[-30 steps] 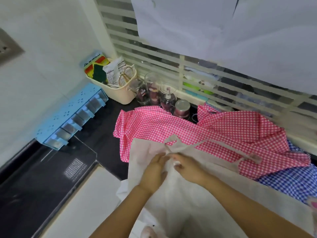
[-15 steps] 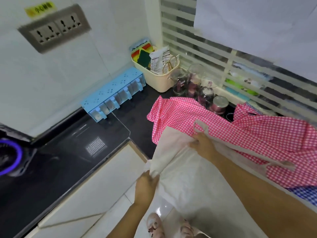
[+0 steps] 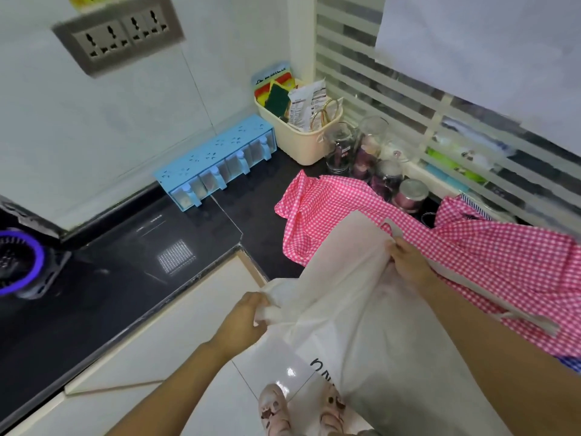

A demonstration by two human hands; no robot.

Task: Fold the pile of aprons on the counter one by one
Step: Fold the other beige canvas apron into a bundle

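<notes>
At far left, well left of and below the blue seasoning box (image 3: 217, 171), a dark appliance with a purple ring (image 3: 19, 265) sits on the black counter (image 3: 125, 278). Above and left of the box, a grey socket panel (image 3: 118, 33) is set in the wall; the yellow label over it is cut off and unreadable. Just right of the box stands a beige basket (image 3: 301, 143) holding sponges, gold-handled scissors and a printed packet whose text is too small to read. Right of the basket, further from the box, glass jars (image 3: 371, 155) cluster.

Below and right of the box, off the counter's edge, the left hand (image 3: 243, 316) pinches a bunched edge of the white apron (image 3: 361, 309), which drapes from the counter toward the floor. Dark letters (image 3: 320, 369) on it are only partly visible and cannot be read whole. Further right, the right hand (image 3: 408, 262) grips the white apron's upper edge with curled fingers, over the pink checked apron (image 3: 471, 247) spread on the counter. A pale strap (image 3: 471, 284) lies across the pink one.
</notes>
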